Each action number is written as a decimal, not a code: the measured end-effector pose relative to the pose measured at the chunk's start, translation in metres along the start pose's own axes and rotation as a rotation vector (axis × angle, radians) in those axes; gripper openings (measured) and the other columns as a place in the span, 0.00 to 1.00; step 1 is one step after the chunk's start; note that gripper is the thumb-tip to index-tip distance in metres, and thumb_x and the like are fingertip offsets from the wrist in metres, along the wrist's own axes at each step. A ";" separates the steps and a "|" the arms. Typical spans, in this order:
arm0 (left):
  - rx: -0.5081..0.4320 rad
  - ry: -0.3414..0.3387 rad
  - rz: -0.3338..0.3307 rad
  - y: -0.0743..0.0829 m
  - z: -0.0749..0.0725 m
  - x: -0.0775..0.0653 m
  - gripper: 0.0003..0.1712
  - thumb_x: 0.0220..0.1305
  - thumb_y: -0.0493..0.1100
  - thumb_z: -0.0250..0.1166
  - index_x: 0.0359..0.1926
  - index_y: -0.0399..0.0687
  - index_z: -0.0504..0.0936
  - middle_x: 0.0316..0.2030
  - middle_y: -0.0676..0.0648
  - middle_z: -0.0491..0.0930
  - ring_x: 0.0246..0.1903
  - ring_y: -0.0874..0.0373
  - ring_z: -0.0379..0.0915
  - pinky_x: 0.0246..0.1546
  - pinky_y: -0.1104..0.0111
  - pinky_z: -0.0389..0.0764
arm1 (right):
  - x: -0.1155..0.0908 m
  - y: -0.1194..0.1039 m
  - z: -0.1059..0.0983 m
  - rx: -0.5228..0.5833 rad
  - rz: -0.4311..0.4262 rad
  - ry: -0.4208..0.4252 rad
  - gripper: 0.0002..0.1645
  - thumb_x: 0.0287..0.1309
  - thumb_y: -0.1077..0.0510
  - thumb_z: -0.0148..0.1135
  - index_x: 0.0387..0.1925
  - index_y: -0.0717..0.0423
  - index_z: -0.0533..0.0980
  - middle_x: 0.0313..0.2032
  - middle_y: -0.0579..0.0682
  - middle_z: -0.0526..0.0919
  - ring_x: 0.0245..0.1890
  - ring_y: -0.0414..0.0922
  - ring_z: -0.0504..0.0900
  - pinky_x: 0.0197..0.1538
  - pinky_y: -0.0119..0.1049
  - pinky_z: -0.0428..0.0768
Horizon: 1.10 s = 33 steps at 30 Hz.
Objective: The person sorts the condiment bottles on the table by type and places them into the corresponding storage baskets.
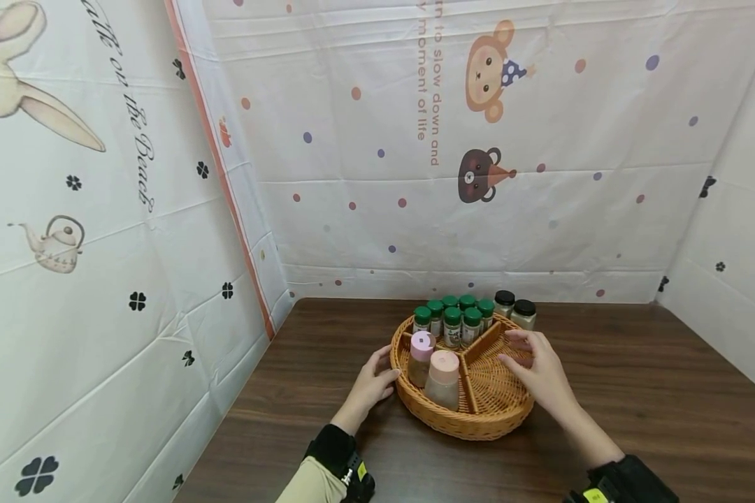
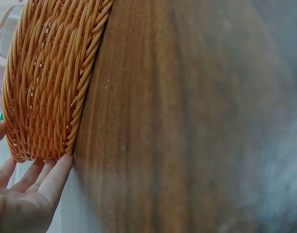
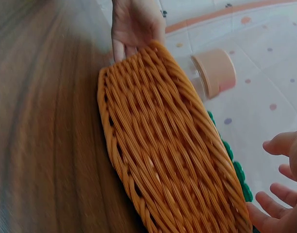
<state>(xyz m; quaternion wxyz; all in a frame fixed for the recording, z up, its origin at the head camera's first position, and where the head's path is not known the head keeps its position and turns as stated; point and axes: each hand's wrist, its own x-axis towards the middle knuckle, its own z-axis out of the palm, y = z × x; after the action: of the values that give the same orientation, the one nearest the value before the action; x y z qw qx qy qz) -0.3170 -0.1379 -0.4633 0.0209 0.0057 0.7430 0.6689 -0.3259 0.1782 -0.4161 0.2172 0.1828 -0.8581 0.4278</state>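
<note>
A round wicker basket (image 1: 491,427) with woven dividers stands on the table. Its back compartment holds several green-capped jars (image 1: 452,328). In the front left compartment are a purple-capped jar (image 1: 422,356) and a pink-capped jar (image 1: 443,381). My left hand (image 1: 372,383) touches the basket's left side; in the left wrist view its fingers (image 2: 54,184) lie fairly straight against the weave. Over the right rim is my right hand (image 1: 537,369), fingers spread and thumb apart, holding nothing. The right wrist view has its fingers (image 3: 272,206) beside the rim.
Two black-capped jars (image 1: 524,314) stand at the back right, just behind the basket. Dark wooden tabletop (image 1: 654,377) surrounds the basket. A printed white cloth (image 1: 352,237) hangs along the back edge, with more at both sides.
</note>
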 end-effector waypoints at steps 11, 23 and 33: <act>0.003 -0.003 0.000 0.000 0.000 0.000 0.34 0.71 0.39 0.58 0.75 0.50 0.60 0.71 0.33 0.62 0.66 0.36 0.68 0.56 0.43 0.78 | 0.015 0.028 -0.014 -0.031 0.031 0.063 0.26 0.65 0.58 0.65 0.59 0.68 0.70 0.53 0.65 0.72 0.52 0.62 0.78 0.43 0.09 0.70; -0.004 0.007 -0.001 0.001 0.002 -0.001 0.33 0.70 0.38 0.59 0.74 0.49 0.62 0.70 0.33 0.64 0.64 0.40 0.71 0.55 0.44 0.79 | 0.035 0.055 -0.020 -0.091 0.076 0.135 0.27 0.64 0.59 0.65 0.59 0.70 0.68 0.51 0.68 0.71 0.51 0.64 0.77 0.41 0.12 0.64; -0.002 -0.011 0.002 0.002 0.001 -0.001 0.35 0.71 0.39 0.58 0.76 0.48 0.59 0.71 0.32 0.62 0.66 0.35 0.67 0.57 0.43 0.78 | 0.056 0.067 -0.019 -0.018 0.233 0.125 0.30 0.67 0.55 0.61 0.62 0.70 0.65 0.55 0.70 0.69 0.55 0.64 0.74 0.52 0.36 0.77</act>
<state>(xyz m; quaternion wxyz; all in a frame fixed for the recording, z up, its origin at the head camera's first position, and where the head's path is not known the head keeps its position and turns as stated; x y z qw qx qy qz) -0.3159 -0.1368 -0.4615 0.0240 0.0100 0.7423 0.6696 -0.4018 0.2245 -0.4200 0.2209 0.0529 -0.8621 0.4530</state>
